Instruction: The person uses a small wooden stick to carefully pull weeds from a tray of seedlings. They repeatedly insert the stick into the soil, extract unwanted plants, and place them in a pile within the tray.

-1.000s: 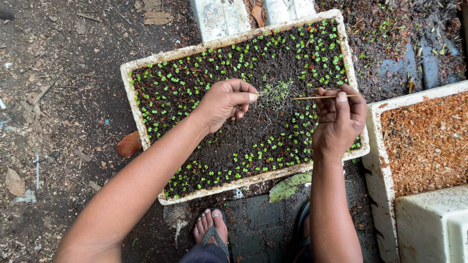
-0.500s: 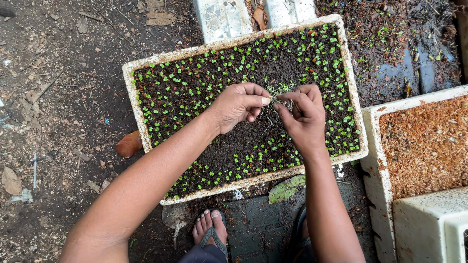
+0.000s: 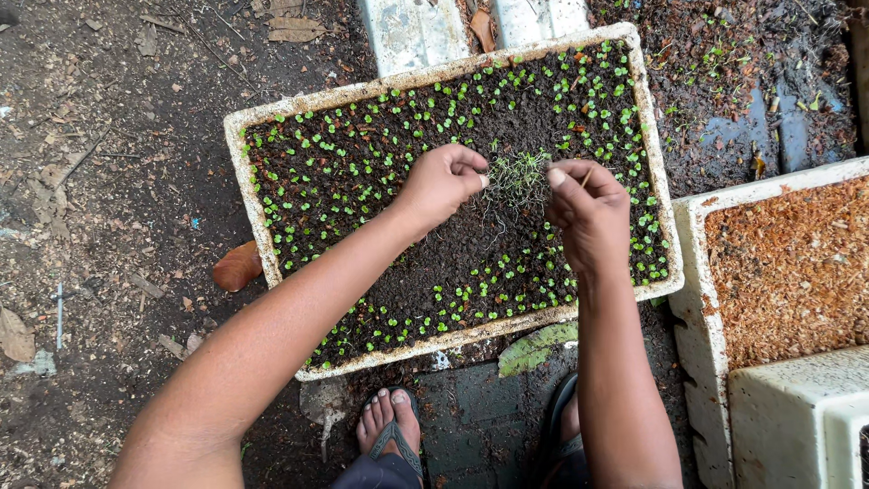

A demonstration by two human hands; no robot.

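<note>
A bare dirt ground (image 3: 109,181) strewn with dry leaves and wood bits fills the left of the view. On it lies a long white foam tray (image 3: 237,163), set at a slant and filled with dark soil dotted with rows of tiny green seedlings (image 3: 362,136); a strip of soil down its middle is bare. To the right stands a second white foam box (image 3: 692,272) filled with reddish-brown husk mulch, with a white block (image 3: 797,417) at its near corner. Past the tray's far right corner is wet, muddy soil (image 3: 751,81). A green leaf (image 3: 536,348) lies under the tray's near edge, and a sandalled foot (image 3: 389,430) shows below.

Above the tray's middle, the left hand (image 3: 439,186) is closed, thumb and fingertips pinched on a tangled clump of thin seedlings (image 3: 518,177) with trailing roots. The right hand (image 3: 588,213) is curled shut just beside it, its thumb and fingers touching the clump's other side and gripping a thin stick (image 3: 587,177), barely visible between the fingers.
</note>
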